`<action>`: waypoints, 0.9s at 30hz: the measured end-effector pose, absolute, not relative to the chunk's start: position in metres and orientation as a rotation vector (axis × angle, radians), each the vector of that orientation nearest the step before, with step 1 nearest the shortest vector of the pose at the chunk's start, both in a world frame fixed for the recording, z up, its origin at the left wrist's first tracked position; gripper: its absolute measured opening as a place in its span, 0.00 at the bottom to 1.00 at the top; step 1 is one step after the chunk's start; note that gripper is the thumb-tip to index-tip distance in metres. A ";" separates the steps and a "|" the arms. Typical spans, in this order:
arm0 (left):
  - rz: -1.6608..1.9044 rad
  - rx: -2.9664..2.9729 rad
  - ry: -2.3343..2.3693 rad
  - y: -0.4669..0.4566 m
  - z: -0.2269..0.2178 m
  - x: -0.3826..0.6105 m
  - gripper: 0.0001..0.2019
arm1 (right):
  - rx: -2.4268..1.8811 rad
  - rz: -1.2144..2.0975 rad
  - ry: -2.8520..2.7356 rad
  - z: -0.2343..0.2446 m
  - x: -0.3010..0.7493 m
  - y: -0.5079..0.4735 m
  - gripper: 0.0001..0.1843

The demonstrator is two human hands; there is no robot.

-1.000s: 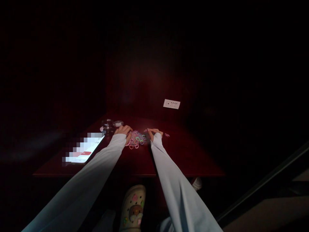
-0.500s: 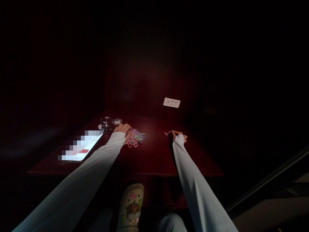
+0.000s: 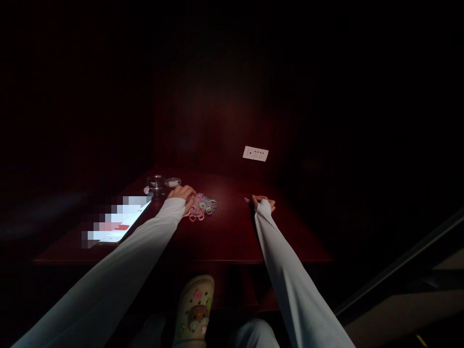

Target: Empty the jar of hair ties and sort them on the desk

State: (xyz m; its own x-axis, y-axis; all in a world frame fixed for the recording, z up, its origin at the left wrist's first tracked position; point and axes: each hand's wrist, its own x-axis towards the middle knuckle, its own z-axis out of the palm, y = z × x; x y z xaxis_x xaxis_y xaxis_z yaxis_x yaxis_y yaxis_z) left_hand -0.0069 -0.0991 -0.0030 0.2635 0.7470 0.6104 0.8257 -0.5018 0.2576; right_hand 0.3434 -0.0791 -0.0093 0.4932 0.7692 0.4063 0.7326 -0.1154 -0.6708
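Bands (image 3: 203,207) lie heaped on a dark-red table (image 3: 224,237), wall socket (image 3: 255,153) behind.

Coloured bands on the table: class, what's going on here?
A person's left hand is at the left edge of the pile of bands. The right hand is farther right, beside a small pink clump; whether it grips any of that is unclear. A lit phone and a clear jar are on the table, left of the pile.

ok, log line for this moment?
left hand: at left edge of band pile | right hand: beside small pink bunch | jar: left of hands | phone: screen lit
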 end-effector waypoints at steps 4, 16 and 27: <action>-1.056 -2.400 -1.520 -0.099 -0.002 -0.007 0.11 | -1.849 0.037 -1.219 -0.007 0.340 -0.081 0.19; -1.076 -2.410 -1.513 -0.096 -0.005 -0.008 0.11 | -2.146 -0.142 -1.042 -0.012 0.341 -0.090 0.19; -1.047 -2.406 -1.547 -0.098 -0.002 -0.007 0.11 | -1.951 0.075 -1.111 0.001 0.341 -0.098 0.27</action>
